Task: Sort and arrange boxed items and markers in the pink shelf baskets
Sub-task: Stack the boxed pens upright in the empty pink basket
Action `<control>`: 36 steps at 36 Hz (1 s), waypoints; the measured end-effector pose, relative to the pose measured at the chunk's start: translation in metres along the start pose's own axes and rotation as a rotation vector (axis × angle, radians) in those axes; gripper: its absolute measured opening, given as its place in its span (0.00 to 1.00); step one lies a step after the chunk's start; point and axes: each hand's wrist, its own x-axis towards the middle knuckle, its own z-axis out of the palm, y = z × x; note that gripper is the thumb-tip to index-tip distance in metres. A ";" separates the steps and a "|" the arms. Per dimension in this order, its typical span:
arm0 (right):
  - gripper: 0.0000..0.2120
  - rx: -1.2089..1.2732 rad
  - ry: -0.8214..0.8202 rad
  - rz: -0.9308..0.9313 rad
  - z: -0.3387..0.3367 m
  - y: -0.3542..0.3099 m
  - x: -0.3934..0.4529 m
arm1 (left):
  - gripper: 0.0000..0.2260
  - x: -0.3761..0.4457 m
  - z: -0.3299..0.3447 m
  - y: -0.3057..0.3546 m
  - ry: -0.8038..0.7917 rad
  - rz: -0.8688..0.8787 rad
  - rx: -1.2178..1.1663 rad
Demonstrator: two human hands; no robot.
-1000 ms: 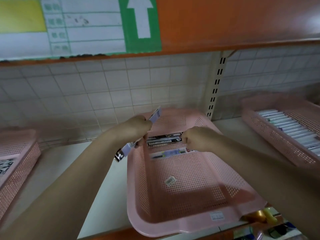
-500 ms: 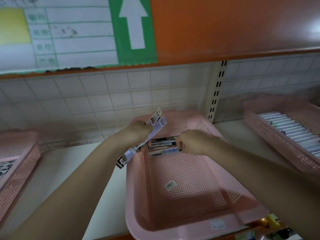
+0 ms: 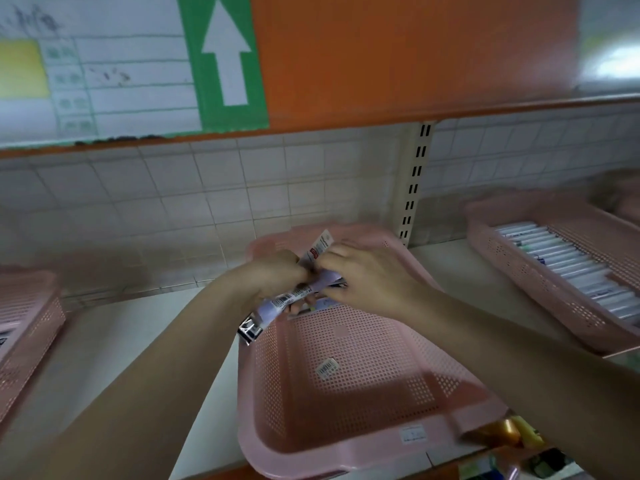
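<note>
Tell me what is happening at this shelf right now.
A person stands at a shelf sorting stock into pink baskets. The left hand grips a bundle of long boxed items over the far end of the middle basket, and the right hand is on the same bundle. That basket's floor is mostly bare except for a barcode sticker. The right basket already holds a row of markers.

white shelf [image 3: 114, 341], three pink baskets on it: left [image 3: 24, 327], middle [image 3: 346, 441], right [image 3: 540, 271]
</note>
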 end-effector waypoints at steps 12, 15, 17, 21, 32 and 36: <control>0.03 0.050 -0.467 0.201 -0.011 0.021 -0.008 | 0.09 0.000 -0.016 -0.001 0.268 -0.046 0.030; 0.04 0.083 -0.656 0.234 -0.006 0.024 -0.004 | 0.08 -0.006 -0.020 -0.005 0.280 -0.024 -0.055; 0.08 0.114 -0.738 0.247 -0.001 0.023 -0.001 | 0.08 -0.008 -0.021 -0.007 0.297 -0.007 -0.047; 0.03 0.087 -0.701 0.274 0.008 0.021 0.001 | 0.10 -0.010 -0.018 -0.009 0.275 -0.037 -0.108; 0.03 0.130 -0.614 0.197 0.024 0.016 -0.001 | 0.11 -0.005 -0.010 -0.011 0.113 -0.138 -0.138; 0.03 0.090 -0.591 0.204 0.026 0.019 0.003 | 0.17 -0.003 -0.007 -0.013 0.256 -0.011 -0.104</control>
